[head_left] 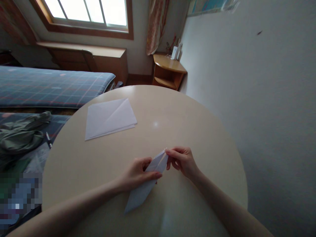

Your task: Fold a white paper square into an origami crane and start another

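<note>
A folded sheet of white paper [142, 193], long and narrow with pointed ends, is held at a slant above the near part of the round table [187, 115]. My left hand [140, 174] grips it around the middle, thumb lying across the top. At its upper tip, the thumb and forefinger of my right hand [181, 159] pinch the paper, where a fold stands slightly apart. The paper's lower end points toward me, to the left. Some of my left fingers are hidden beneath it.
Several white sheets [111, 118], the top one creased diagonally, lie at the table's far left. Beyond are a plaid mattress [56, 87], a desk [108, 52] under the window and a corner shelf [170, 67]. A white wall [266, 98] runs along the right.
</note>
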A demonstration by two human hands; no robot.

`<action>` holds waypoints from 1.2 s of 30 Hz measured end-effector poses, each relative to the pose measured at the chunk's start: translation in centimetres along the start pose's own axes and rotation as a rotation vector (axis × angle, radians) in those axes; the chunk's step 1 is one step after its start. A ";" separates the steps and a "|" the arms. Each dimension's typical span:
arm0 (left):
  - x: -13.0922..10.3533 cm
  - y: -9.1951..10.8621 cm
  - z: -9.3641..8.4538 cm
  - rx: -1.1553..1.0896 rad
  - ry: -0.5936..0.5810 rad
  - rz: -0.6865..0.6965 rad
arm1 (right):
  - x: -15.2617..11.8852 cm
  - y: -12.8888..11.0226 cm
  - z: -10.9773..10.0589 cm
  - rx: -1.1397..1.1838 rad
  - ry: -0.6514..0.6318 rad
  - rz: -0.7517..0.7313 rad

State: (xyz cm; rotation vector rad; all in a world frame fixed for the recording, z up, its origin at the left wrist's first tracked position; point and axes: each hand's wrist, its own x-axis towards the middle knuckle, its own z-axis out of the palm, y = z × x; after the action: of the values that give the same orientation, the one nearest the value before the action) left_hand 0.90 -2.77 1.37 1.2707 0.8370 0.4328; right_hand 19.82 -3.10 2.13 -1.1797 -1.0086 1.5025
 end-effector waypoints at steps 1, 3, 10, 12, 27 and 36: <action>0.0 0.0 0.0 0.004 -0.002 -0.005 | 0.1 0.0 -0.2 -0.001 0.005 -0.008; -0.1 -0.1 0.0 0.022 -0.001 -0.021 | 0.3 -0.1 -0.6 -0.009 0.023 -0.051; -0.2 -0.5 0.0 0.250 0.035 0.051 | -0.1 -2.0 -1.7 -0.253 -0.138 -0.214; -0.1 -0.5 -0.1 0.303 0.015 0.077 | -0.6 -2.4 -1.7 -0.363 -0.287 -0.189; -1.2 0.0 -0.1 0.751 0.055 0.143 | -0.9 -1.8 -1.1 -0.596 -0.236 -0.262; -1.6 0.5 -0.3 0.895 0.015 0.153 | -1.3 -2.4 -1.0 -0.705 -0.193 -0.114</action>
State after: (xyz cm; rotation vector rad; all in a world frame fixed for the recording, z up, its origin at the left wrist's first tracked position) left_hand -0.24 -3.56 2.31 2.1672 0.9886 0.1756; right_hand 21.39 -3.81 4.46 -1.4309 -1.7978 1.2117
